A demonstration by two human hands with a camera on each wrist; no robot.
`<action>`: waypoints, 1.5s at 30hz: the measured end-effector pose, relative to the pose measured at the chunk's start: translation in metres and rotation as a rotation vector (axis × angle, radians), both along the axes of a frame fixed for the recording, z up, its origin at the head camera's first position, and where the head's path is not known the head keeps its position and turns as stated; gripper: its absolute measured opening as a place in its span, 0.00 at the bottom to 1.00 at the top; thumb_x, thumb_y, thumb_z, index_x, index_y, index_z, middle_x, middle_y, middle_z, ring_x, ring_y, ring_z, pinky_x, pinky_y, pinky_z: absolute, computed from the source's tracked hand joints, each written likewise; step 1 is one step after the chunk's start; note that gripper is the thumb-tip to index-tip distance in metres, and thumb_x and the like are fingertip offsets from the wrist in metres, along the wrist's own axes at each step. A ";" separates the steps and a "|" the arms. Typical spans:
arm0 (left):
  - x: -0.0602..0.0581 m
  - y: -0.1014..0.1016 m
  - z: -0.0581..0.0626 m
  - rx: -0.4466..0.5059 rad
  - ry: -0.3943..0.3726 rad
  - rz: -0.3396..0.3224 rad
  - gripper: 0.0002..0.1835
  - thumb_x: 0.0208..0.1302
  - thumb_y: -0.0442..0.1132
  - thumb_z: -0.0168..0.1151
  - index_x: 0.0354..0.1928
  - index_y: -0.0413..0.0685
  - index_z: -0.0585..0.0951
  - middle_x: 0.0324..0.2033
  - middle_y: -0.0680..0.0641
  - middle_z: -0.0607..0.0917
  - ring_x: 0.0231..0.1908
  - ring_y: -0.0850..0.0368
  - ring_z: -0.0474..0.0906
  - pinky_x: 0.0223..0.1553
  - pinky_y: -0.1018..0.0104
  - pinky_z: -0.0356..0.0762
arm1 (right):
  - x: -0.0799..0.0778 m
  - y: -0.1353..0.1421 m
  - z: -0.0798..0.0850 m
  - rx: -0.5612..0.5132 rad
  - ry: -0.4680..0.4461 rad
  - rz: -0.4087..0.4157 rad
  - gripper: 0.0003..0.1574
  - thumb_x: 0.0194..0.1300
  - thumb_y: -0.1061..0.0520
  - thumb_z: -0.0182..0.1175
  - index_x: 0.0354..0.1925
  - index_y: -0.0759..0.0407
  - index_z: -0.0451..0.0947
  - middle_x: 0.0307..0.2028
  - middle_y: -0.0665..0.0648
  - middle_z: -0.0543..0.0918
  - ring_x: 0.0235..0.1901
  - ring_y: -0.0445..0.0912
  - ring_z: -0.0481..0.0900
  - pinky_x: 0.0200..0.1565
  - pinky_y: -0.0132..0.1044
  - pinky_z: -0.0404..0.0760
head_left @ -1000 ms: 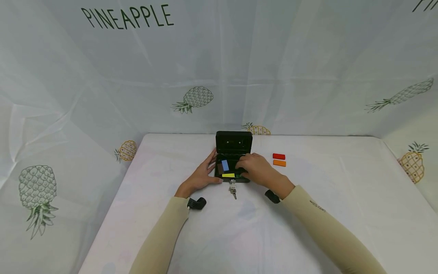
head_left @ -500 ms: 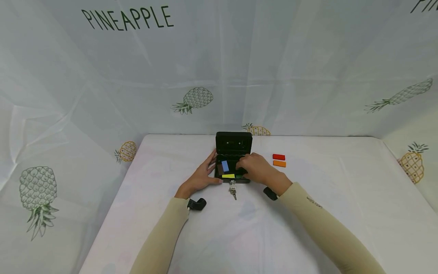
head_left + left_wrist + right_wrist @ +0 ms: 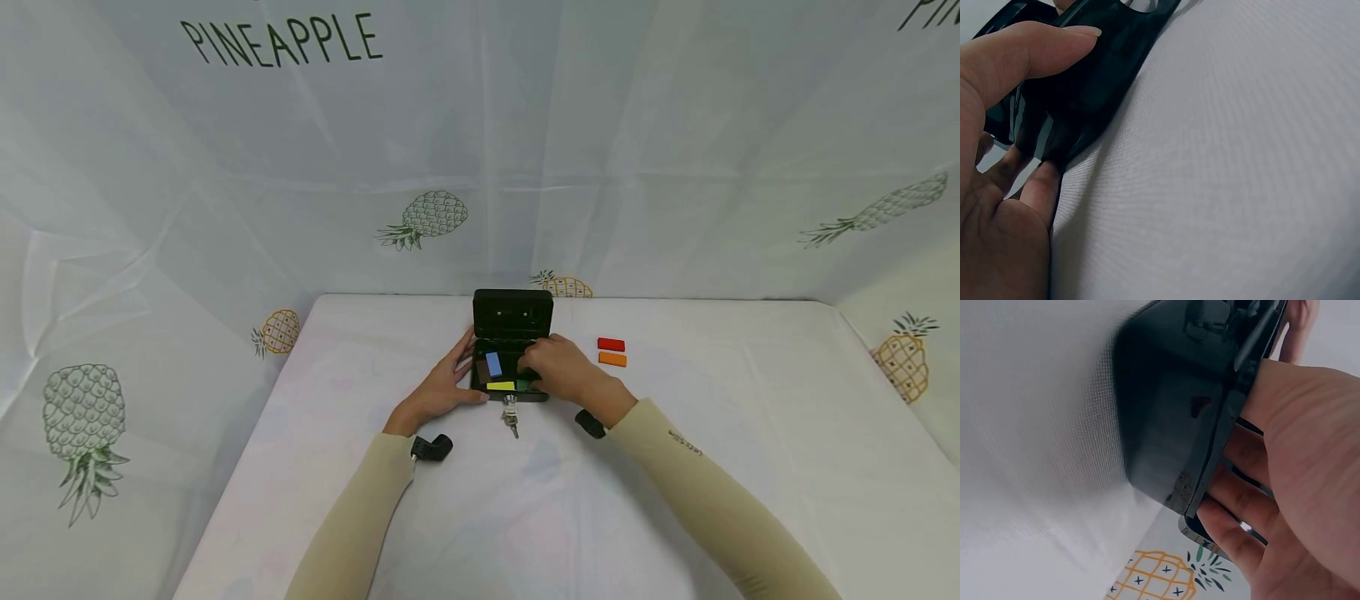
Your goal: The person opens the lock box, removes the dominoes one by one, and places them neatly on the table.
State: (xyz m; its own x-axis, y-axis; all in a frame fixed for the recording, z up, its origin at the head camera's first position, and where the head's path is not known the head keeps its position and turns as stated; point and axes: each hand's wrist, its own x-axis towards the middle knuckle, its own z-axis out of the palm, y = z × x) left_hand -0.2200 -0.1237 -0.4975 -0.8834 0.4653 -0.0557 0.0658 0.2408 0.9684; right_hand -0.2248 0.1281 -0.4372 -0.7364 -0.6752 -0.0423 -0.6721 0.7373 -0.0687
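Note:
A small black cash box (image 3: pixel 512 313) stands with its lid raised. My left hand (image 3: pixel 438 392) rests against its left side, fingers stretched along the wall. The left thumb (image 3: pixel 1060 47) lies across the front face. My right hand (image 3: pixel 558 367) reaches over the right wall with bent fingers (image 3: pixel 1241 500) inside; their tips are hidden, so I cannot tell what they hold. Inside lie a blue block (image 3: pixel 493 364), a brown block (image 3: pixel 482 370) and a yellow block (image 3: pixel 500 386). Part of a green piece (image 3: pixel 523 385) shows by the right thumb.
Keys (image 3: pixel 511 417) hang from the front of the box onto the white-covered table (image 3: pixel 480 517). To the right lie a red block (image 3: pixel 611 343) and an orange block (image 3: pixel 612 359). A pineapple-printed curtain (image 3: pixel 480 150) rises behind the table.
Slightly more of the green piece shows below my right hand. The right wrist and forearm have shifted a little to the left. My left hand stays put.

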 end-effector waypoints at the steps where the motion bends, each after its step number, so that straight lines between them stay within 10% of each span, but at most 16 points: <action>1: 0.000 0.000 0.000 0.001 0.001 0.000 0.66 0.58 0.23 0.76 0.87 0.60 0.43 0.84 0.43 0.52 0.83 0.46 0.49 0.82 0.54 0.55 | 0.000 0.000 0.000 -0.001 0.003 0.000 0.16 0.60 0.56 0.80 0.48 0.55 0.92 0.45 0.54 0.91 0.49 0.50 0.86 0.56 0.49 0.84; 23: 0.001 0.000 -0.002 -0.003 0.013 0.001 0.67 0.57 0.23 0.77 0.87 0.60 0.42 0.84 0.44 0.52 0.83 0.48 0.49 0.82 0.58 0.56 | 0.000 -0.002 -0.010 -0.032 0.081 -0.005 0.14 0.62 0.56 0.79 0.46 0.54 0.92 0.42 0.54 0.91 0.46 0.51 0.85 0.57 0.50 0.85; 45: 0.002 0.001 -0.004 -0.025 0.019 0.004 0.67 0.58 0.25 0.77 0.87 0.60 0.42 0.84 0.44 0.50 0.83 0.46 0.49 0.82 0.56 0.56 | 0.021 0.042 0.011 -0.322 0.243 -0.048 0.16 0.55 0.63 0.82 0.44 0.57 0.92 0.40 0.52 0.89 0.45 0.52 0.83 0.53 0.49 0.85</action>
